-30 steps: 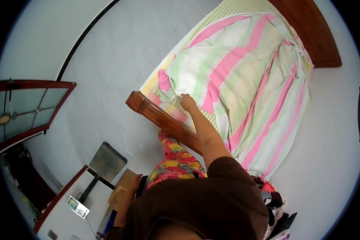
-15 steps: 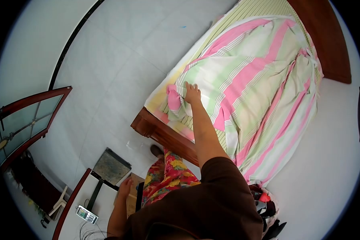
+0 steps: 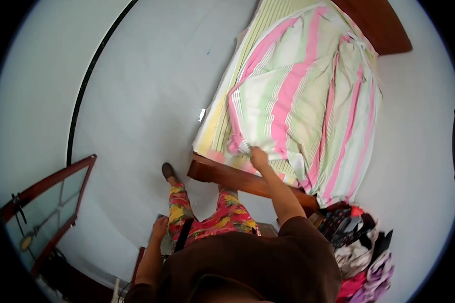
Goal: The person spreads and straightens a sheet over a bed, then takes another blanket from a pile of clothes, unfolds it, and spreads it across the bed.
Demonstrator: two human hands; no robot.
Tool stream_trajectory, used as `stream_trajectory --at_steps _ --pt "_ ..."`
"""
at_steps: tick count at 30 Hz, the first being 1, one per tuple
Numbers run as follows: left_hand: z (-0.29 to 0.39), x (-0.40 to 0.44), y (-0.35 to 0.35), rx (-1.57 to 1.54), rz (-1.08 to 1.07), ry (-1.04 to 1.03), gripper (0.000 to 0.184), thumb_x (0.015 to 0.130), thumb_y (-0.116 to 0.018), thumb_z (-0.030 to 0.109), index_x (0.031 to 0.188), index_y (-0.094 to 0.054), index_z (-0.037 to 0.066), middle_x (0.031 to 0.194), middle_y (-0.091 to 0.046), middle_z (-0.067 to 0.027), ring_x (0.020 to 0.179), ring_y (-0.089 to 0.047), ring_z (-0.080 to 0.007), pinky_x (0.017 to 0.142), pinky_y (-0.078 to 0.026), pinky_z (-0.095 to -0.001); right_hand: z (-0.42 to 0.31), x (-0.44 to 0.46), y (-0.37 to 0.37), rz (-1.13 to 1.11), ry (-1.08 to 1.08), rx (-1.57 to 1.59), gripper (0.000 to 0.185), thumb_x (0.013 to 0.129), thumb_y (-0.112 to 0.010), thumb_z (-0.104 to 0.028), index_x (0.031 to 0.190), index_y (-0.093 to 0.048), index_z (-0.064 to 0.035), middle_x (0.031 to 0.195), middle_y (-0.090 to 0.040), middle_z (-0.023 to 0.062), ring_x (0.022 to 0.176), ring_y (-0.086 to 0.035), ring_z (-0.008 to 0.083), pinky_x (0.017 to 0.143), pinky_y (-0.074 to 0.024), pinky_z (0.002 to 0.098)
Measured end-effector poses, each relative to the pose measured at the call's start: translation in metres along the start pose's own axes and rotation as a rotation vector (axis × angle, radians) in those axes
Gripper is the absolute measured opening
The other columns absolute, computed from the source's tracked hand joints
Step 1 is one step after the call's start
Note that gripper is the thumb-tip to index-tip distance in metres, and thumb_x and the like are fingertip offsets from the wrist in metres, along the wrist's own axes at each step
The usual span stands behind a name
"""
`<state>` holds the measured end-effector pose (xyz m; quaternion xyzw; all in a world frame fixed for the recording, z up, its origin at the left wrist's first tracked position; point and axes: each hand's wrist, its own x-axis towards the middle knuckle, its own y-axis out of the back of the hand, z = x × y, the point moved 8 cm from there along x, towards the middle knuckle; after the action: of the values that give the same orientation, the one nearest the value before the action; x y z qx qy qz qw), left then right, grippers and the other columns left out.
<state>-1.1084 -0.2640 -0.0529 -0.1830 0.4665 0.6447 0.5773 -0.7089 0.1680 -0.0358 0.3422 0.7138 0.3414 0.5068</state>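
Note:
A striped sheet (image 3: pixel 292 96) in pink, green and white lies rumpled over the bed. Its near edge is bunched in my right hand (image 3: pixel 259 157), which is closed on the cloth above the foot end of the mattress. My left hand (image 3: pixel 160 227) hangs low at my left side, beside my flowered trousers. Its fingers are curled together, and nothing shows in them.
A wooden footboard (image 3: pixel 227 174) runs along the bed's near end, and a headboard (image 3: pixel 384 28) stands at the far end. Piled clothes (image 3: pixel 356 257) lie at the lower right. A framed glass panel (image 3: pixel 55 202) stands at the left.
My right hand has gone from open on the sheet to closed on its edge, drawing it nearer the footboard. The view has turned and shifted, with more of the clothes pile showing.

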Motion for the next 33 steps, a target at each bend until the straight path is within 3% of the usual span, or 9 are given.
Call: stream_trajectory --at_steps 2,4,6,8,14,20,25,28,33 --pt "-0.014 0.021 0.037 -0.04 -0.005 0.006 0.032 0.087 -0.051 0.027 0.104 -0.06 0.001 0.077 -0.063 -0.0085 0.067 -0.059 -0.0174 0.066 -0.047 -0.0291 -0.007 -0.042 0.061 0.414 -0.008 0.055 0.029 0.069 -0.049 0.001 0.094 -0.057 -0.0076 0.086 -0.057 0.0125 0.078 -0.057 0.0332 0.068 -0.0463 0.0402" --pt "0.006 0.03 0.092 -0.084 -0.018 -0.009 0.032 0.087 -0.051 0.027 0.106 -0.059 0.002 0.078 -0.063 -0.0072 0.067 -0.058 -0.0145 0.065 -0.047 -0.0279 -0.057 -0.104 0.158 0.781 -0.028 0.11 0.03 0.06 -0.051 0.01 0.087 -0.056 -0.0043 0.083 -0.055 0.0133 0.078 -0.055 0.0334 0.064 -0.0443 0.0381" --pt "0.013 0.04 0.145 -0.084 0.016 -0.065 0.032 0.087 -0.051 0.025 0.108 -0.058 0.002 0.08 -0.062 -0.0063 0.067 -0.057 -0.0124 0.065 -0.046 -0.0272 -0.107 -0.157 0.226 1.049 -0.037 0.104 0.026 0.06 -0.052 0.013 0.08 -0.051 -0.0029 0.077 -0.052 0.0126 0.072 -0.052 0.0324 0.062 -0.0422 0.038" --pt "0.019 0.047 0.195 -0.102 0.051 -0.086 0.032 0.087 -0.05 0.024 0.108 -0.058 0.001 0.081 -0.061 -0.0064 0.068 -0.056 -0.0129 0.065 -0.046 -0.027 -0.136 -0.198 0.254 1.166 -0.139 0.146 0.026 0.059 -0.052 0.014 0.079 -0.05 -0.0031 0.075 -0.049 0.0128 0.072 -0.052 0.0311 0.059 -0.042 0.0372" --pt "0.023 0.077 0.28 -0.193 0.088 -0.01 0.033 0.088 -0.049 0.022 0.11 -0.055 -0.002 0.087 -0.06 -0.0076 0.074 -0.055 -0.0137 0.066 -0.046 -0.026 -0.227 -0.228 0.245 0.996 0.03 0.196 0.022 0.061 -0.054 0.012 0.075 -0.05 -0.0039 0.073 -0.046 0.0114 0.071 -0.052 0.0301 0.06 -0.0423 0.0369" --pt "0.081 0.138 0.261 -0.249 -0.052 -0.053 0.034 0.088 -0.05 0.029 0.11 -0.056 0.004 0.088 -0.06 -0.0055 0.075 -0.056 -0.0122 0.063 -0.043 -0.0233 -0.31 -0.194 0.162 0.699 0.054 0.317 0.023 0.059 -0.054 0.008 0.077 -0.056 -0.0069 0.079 -0.05 0.0076 0.073 -0.055 0.0262 0.061 -0.0441 0.0366" --pt "0.245 0.121 0.199 -0.211 -0.419 -0.218 0.033 0.089 -0.049 0.029 0.11 -0.057 0.004 0.089 -0.061 -0.0038 0.075 -0.054 -0.0092 0.063 -0.042 -0.0216 -0.348 -0.148 0.137 0.63 0.182 0.363 0.016 0.063 -0.055 0.004 0.073 -0.058 -0.0074 0.075 -0.048 0.0087 0.07 -0.053 0.0278 0.059 -0.0434 0.037" --pt "0.331 0.101 0.176 -0.114 -0.626 -0.308 0.037 0.09 -0.047 0.03 0.116 -0.053 0.004 0.093 -0.061 -0.0035 0.078 -0.055 -0.0095 0.069 -0.042 -0.0219 -0.355 -0.127 0.141 0.671 0.184 0.398 0.012 0.063 -0.055 0.003 0.071 -0.057 -0.0064 0.072 -0.046 0.0102 0.068 -0.052 0.0287 0.057 -0.0428 0.0379" --pt "0.415 0.118 0.177 0.105 -0.861 -0.358 0.044 0.09 -0.045 0.033 0.123 -0.048 0.004 0.102 -0.059 -0.0039 0.086 -0.054 -0.0113 0.077 -0.041 -0.0247 -0.349 -0.086 0.16 0.686 0.066 0.394 0.01 0.064 -0.053 0.003 0.07 -0.052 -0.0048 0.072 -0.048 0.0115 0.073 -0.051 0.031 0.063 -0.042 0.0375"
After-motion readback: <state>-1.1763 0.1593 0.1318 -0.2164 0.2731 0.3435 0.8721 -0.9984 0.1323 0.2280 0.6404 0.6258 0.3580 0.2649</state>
